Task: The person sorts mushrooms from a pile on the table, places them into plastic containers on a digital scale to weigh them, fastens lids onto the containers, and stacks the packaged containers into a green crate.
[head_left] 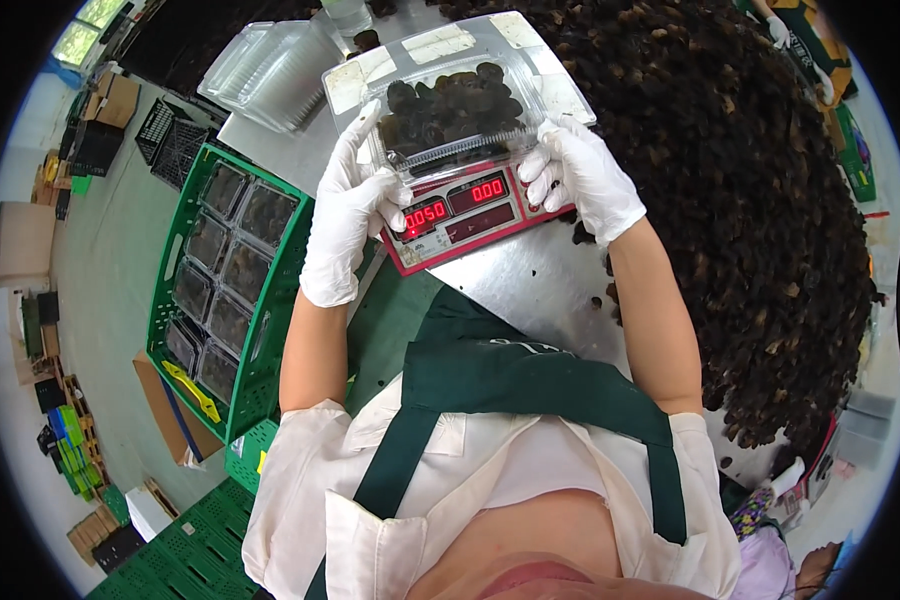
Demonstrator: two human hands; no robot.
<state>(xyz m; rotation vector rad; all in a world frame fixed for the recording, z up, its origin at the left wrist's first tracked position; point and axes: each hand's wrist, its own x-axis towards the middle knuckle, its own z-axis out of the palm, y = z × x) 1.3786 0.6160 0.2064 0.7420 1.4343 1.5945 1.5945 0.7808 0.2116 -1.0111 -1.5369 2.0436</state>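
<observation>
Clear plastic box (455, 108), filled with dark brown pieces, sits over the platform of the red-fronted scale (482, 222) in the head view; whether the platform bears all its weight cannot be told, nor whether its lid is closed. The left hand (352, 205) grips the box's left side with bent fingers, and the right hand (582, 178) pinches its right near corner, fingers curled just above the scale's front panel. To do this well, I judge, both hands should hold the box level and square on the platform, set it down softly, then come fully off so that no finger leans on box or panel while it is read. As for edges, the metal table (515, 285) ends just on the near side of the scale, so a box slid that way could tip off. A heap of dark pieces (730, 210) crowds the scale's right; a stack of clear containers (275, 75) stands beyond its left. Bare metal shows toward its right front, and left of it a green crate (280, 290) holds filled boxes (245, 270).
</observation>
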